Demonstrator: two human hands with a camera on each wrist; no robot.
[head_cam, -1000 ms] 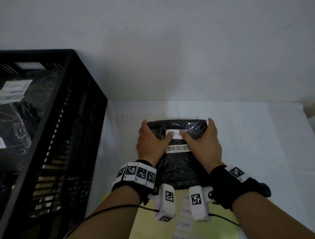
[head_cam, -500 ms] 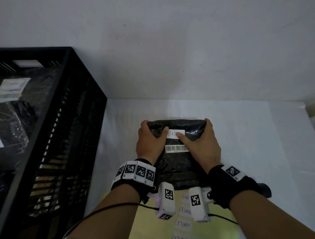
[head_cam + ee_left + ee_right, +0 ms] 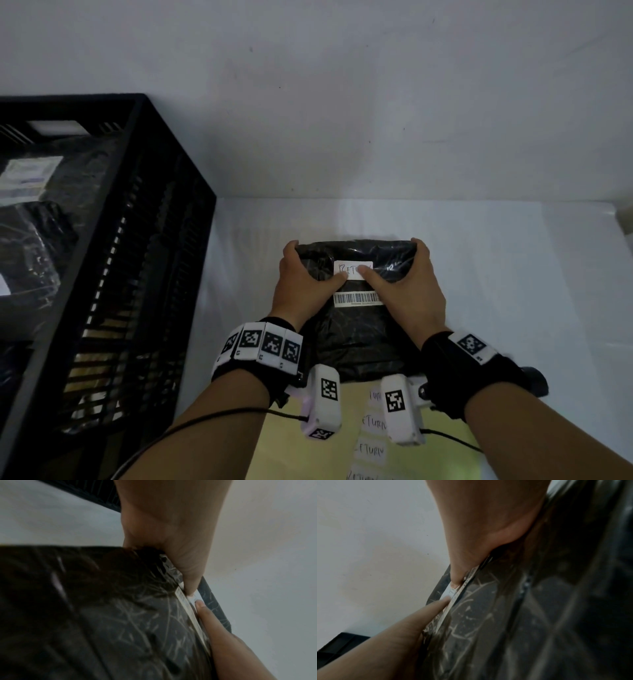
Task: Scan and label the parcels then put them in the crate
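Two hands frame the parcel (image 3: pixel 356 329) in my head view: a flat, squarish packet in crinkly, glossy black plastic, lying on the pale, smooth bench (image 3: pixel 507 274). My left hand (image 3: pixel 301 284) curls its fingers over the far left corner with the thumb laid on top, and my right hand (image 3: pixel 407 291) mirrors it at the far right corner. So each grip is clamped on the parcel, which sits directly between them. Both thumb tips press the white handwritten label (image 3: pixel 352 270), a small paper rectangle; just nearer me lies a barcode strip (image 3: pixel 356 298). A black slatted plastic crate (image 3: pixel 144 274) stands to the left, well apart from the parcel, with other dark wrapped packets inside. Near my wrists lies a yellowish sheet (image 3: pixel 308 455) carrying more white handwritten stickers.

From the left wrist, I see the left hand (image 3: pixel 171 534) against the parcel's (image 3: pixel 102 615) wrinkled, shiny film, thumb tip down on the label's (image 3: pixel 193 597) white edge, with the right thumb (image 3: pixel 211 618) meeting it from the other side.

From the right wrist, the right hand (image 3: pixel 484 527) presses its thumb onto the same label (image 3: pixel 449 592), while the left thumb (image 3: pixel 426 614) touches it from below; the parcel's (image 3: pixel 522 615) creased dark plastic fills the right side.
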